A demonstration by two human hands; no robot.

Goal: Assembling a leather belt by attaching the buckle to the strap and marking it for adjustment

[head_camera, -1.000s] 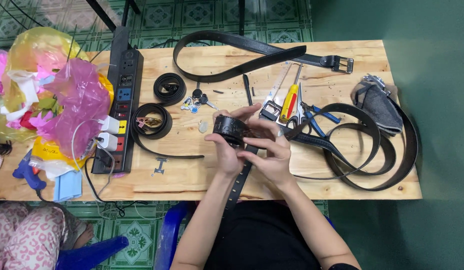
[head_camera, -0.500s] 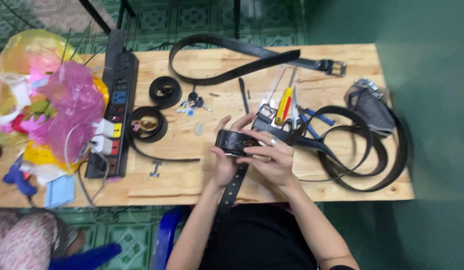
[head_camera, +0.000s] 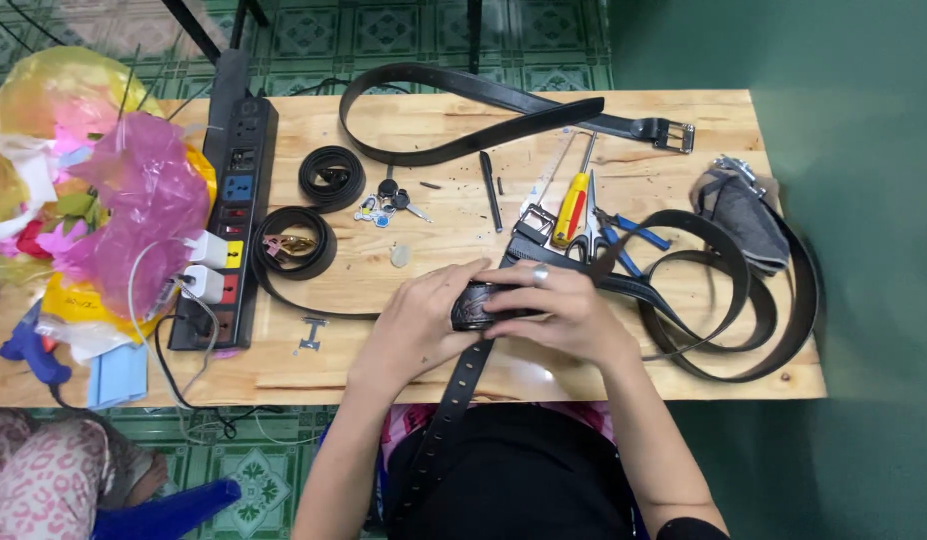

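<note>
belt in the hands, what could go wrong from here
The black belt is gripped between the left hand and right hand, and its holed tail hangs off the table edge, so it may drag or slip. The scissors and screwdriver lie just beyond the right hand, easy to knock.

On my wooden table (head_camera: 284, 370): black power strip (head_camera: 229, 200), screwdriver (head_camera: 572, 205), keys (head_camera: 389, 200), coiled belts (head_camera: 332, 177), pink plastic bags (head_camera: 134, 210).

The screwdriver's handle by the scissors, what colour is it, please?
Yellow and red, on the screwdriver; head view.
</note>
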